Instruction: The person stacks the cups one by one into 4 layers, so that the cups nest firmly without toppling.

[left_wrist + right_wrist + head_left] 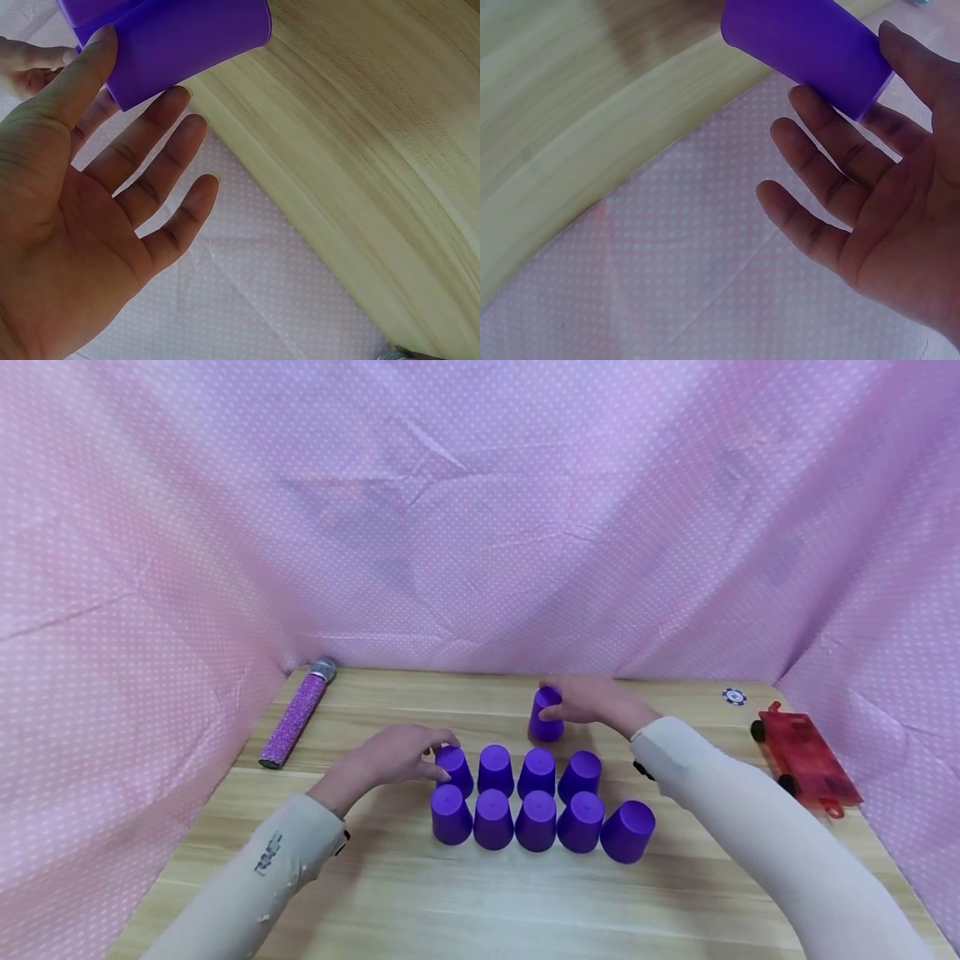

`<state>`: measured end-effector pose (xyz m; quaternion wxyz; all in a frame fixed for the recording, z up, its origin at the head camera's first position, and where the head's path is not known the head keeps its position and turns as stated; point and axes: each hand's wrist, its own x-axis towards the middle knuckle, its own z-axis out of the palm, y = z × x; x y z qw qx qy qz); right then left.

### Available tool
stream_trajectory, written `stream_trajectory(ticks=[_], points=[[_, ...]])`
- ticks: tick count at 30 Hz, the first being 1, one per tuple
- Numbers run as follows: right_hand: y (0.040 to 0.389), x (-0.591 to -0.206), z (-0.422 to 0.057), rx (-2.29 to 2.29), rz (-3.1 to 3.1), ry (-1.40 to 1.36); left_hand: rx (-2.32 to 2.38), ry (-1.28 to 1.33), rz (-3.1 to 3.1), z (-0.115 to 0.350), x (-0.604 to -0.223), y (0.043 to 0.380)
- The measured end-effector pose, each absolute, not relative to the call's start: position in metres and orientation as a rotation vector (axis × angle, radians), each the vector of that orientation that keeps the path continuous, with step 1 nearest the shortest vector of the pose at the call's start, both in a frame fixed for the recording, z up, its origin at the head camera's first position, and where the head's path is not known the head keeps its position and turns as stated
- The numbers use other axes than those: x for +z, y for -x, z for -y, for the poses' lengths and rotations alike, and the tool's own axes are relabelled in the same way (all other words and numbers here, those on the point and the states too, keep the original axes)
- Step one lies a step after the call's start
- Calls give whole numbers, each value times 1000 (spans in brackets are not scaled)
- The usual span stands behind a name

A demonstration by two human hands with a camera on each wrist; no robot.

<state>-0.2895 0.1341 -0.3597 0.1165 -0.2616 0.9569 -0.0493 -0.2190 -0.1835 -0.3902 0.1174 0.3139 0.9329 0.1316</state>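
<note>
Purple cups stand upside down on the wooden table in the head view. Several form a front row, the rightmost front cup [628,833] a little apart from it and tilted in this view. Several more make a row behind, among them a back-row cup [538,772]. My left hand [397,753] pinches the leftmost back-row cup [454,768] between thumb and fingers. Farther back, my right hand [588,697] grips a single purple cup [545,727] from its right side near the base. In the right wrist view, thumb and fingertips touch that cup's narrow end, the other fingers spread.
A glittery purple microphone [303,710] lies at the table's back left. On the right are a red translucent toy vehicle [806,756] with black wheels and a black-and-white poker chip [734,697]. Pink dotted cloth [450,527] hangs around the back and sides.
</note>
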Motion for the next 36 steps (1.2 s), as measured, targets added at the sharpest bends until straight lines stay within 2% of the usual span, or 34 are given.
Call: stream_trajectory(ticks=[9,36], points=[[299,-366,-123,-153,-2777,724,386,-918,-2725,182,-389,222],[296,-379,-122,-122,-2821,718,389,-895,-2708,181,-386,221]])
